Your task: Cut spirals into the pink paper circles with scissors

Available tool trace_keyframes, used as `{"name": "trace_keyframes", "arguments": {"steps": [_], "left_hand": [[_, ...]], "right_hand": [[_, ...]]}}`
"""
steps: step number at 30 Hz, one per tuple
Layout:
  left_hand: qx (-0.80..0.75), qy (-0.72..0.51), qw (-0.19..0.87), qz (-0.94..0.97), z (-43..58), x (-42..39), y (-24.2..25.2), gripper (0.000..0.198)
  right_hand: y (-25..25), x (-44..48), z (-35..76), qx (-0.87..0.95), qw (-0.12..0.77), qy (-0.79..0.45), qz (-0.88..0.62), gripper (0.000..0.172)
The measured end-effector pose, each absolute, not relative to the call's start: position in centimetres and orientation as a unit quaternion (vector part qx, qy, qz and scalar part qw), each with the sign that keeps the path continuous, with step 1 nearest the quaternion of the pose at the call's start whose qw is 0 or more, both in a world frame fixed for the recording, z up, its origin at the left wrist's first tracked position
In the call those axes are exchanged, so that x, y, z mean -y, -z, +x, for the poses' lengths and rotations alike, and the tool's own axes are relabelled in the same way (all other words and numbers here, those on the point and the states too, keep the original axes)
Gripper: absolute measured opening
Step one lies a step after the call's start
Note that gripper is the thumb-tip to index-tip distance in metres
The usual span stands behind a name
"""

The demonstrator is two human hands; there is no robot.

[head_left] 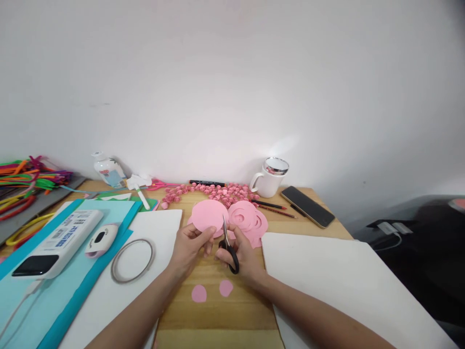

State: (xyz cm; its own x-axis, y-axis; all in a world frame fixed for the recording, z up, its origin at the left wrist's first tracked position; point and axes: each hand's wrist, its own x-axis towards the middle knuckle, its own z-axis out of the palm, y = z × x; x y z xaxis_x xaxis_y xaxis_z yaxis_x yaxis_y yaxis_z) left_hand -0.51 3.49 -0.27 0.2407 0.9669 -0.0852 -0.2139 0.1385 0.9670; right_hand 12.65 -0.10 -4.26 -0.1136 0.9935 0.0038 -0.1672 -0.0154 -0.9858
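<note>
The wooden table (232,315) runs from me to the far wall. A big white sheet (345,281) covers its near right and a second white sheet (105,305) its near left. Blue paper (72,300) lies over the left edge of that second sheet. A heap of coloured pipe cleaners (25,179) sits at the far left. A white power bank (58,242) rests on the blue paper, with a small white-and-pink gadget (101,238) just beside it on the right. Right of that, a thin metal ring (131,260) lies on the left white sheet. Far right, a dark phone (307,206) lies flat near a white mug (271,180), with two pencils (271,206) between them.

In the middle, my left hand (191,247) pinches the pink disc (209,215) by its near edge and holds it up, fingers closed on the paper. My right hand (247,257) is closed through the black handles of the scissors (228,247). The blades point away from me and meet the disc's right edge; they look almost shut. Just right of the disc lies a pile of pink spiral cut-outs (252,222). Beyond it, little rolled pink roses (214,191) are scattered along the far side. Two small pink circles (199,293) lie on bare wood just near of my hands.
</note>
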Motion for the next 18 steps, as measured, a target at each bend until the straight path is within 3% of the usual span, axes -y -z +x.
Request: {"name": "trace_keyframes", "arguments": {"steps": [8,18], "left_hand": [[-0.471,-0.423,0.588,0.504,-0.58,-3.51,0.28,0.027],[-0.455,-0.424,0.598,0.506,-0.63,-3.61,0.46,0.026]], "right_hand": [[4.18,-0.17,12.74,0.466,0.554,-0.563,-0.398,0.057],[4.46,-0.3,12.83,0.464,0.543,-0.567,-0.411,0.057]]}}
